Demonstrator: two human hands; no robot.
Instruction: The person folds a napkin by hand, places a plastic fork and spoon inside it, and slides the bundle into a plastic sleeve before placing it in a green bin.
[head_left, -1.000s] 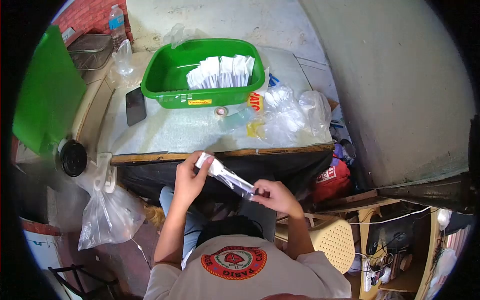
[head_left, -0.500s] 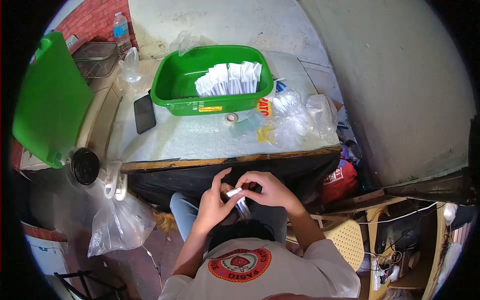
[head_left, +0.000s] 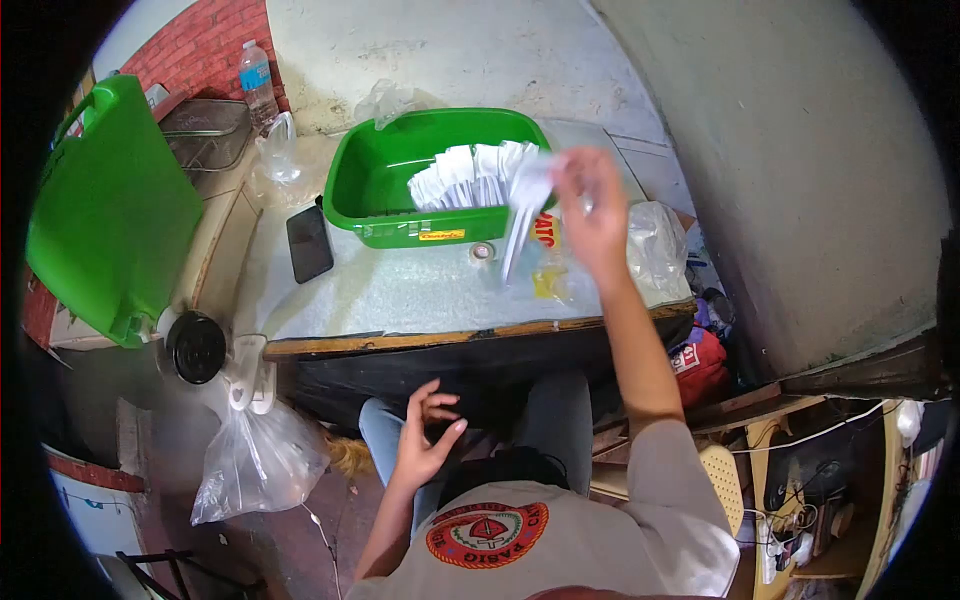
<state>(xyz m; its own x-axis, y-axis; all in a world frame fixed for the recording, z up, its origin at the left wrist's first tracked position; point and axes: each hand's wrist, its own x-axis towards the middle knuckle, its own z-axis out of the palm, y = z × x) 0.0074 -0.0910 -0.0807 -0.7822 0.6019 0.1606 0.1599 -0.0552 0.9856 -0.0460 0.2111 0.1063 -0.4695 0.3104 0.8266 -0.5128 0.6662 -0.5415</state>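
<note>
My right hand (head_left: pixel 597 205) is raised over the right end of the green basin (head_left: pixel 385 233), its fingers pinched on a blurred bundle of white plastic cutlery (head_left: pixel 520 205). The bundle hangs with its thin handles downward, in front of the basin's rim. Inside the basin, several similar white bundles (head_left: pixel 455 182) lie in an overlapping row. My left hand (head_left: pixel 428 445) is over my lap below the table edge, fingers loosely curled and apart, with nothing in it.
On the table (head_left: pixel 390 300) lie a black phone (head_left: pixel 309 243), a tape roll (head_left: pixel 482 252) and clear plastic bags (head_left: pixel 655 240). A water bottle (head_left: pixel 257 85) stands at the back left. A green lid-like panel (head_left: pixel 115 210) rises at left, above a hanging plastic bag (head_left: pixel 258 460).
My right hand has gone from my lap up and forward to the basin, carrying the white bundle. My left hand has let go and stays low, its fingers looser. The view has shifted slightly.
</note>
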